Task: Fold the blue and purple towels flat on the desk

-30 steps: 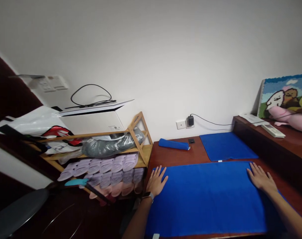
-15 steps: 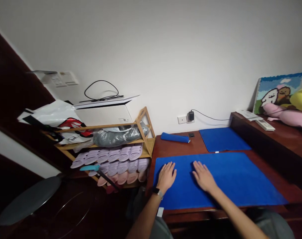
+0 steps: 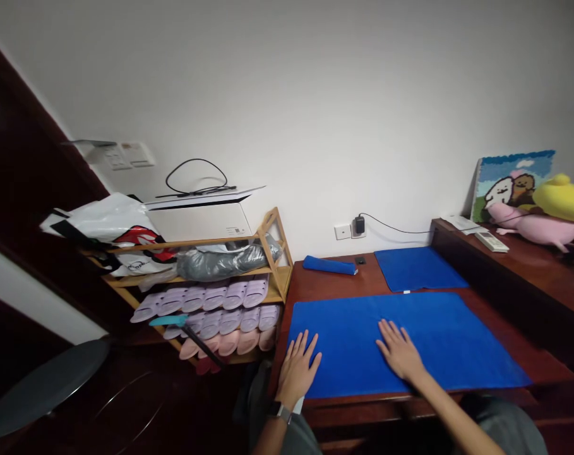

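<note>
A large blue towel (image 3: 348, 347) lies spread flat over the front of the brown wooden desk (image 3: 287, 284). My left hand (image 3: 298, 370) rests at its left edge, fingers spread, with a watch on the wrist. On the middle of the cloth lies my right hand (image 3: 400, 351), palm down with fingers stretched out. Behind it, a smaller folded blue towel (image 3: 417, 268) lies flat, its white tag towards me. A narrow rolled or folded blue cloth (image 3: 329, 265) sits at the back left of the desk.
A wooden rack (image 3: 275, 253) with several pairs of slippers (image 3: 211, 297), a white box (image 3: 201, 221) and a plastic bag (image 3: 111, 221) stands left. A charger (image 3: 359, 224) is plugged into the wall. The raised right shelf holds a remote (image 3: 491, 241) and plush toys (image 3: 528, 224).
My right hand has come from the large towel's far right corner to its middle. My left hand moved slightly inward, then back to the left edge. The view has shifted a little.
</note>
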`<action>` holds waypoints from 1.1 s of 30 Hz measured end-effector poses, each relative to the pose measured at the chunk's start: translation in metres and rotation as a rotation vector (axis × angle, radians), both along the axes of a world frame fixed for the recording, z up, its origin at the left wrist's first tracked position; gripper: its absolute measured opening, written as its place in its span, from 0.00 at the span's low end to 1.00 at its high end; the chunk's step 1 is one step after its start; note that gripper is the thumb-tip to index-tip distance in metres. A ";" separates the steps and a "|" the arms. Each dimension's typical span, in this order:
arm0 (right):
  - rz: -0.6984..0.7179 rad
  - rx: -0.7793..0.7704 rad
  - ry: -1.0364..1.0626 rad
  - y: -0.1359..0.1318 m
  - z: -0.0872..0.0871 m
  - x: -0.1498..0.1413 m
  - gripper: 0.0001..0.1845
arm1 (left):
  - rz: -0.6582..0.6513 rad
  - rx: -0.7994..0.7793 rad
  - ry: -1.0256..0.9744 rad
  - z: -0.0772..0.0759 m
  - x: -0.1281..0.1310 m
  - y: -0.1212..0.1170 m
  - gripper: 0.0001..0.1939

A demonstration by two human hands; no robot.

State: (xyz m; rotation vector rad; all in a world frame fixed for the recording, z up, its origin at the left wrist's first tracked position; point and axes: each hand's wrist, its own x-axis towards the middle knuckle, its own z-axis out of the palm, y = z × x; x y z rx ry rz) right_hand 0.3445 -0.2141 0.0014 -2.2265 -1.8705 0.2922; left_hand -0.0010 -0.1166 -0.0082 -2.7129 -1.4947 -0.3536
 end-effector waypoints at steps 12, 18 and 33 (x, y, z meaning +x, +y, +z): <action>-0.457 0.051 0.027 -0.101 -0.050 0.242 0.50 | -0.023 -0.024 -0.002 0.006 0.001 -0.002 0.29; -0.463 0.021 -0.020 -0.077 -0.031 0.202 0.49 | -0.018 -0.061 -0.028 0.006 -0.004 -0.006 0.29; -0.049 0.044 -0.044 0.050 -0.013 0.021 0.40 | 0.029 0.039 -0.068 0.012 -0.004 0.030 0.26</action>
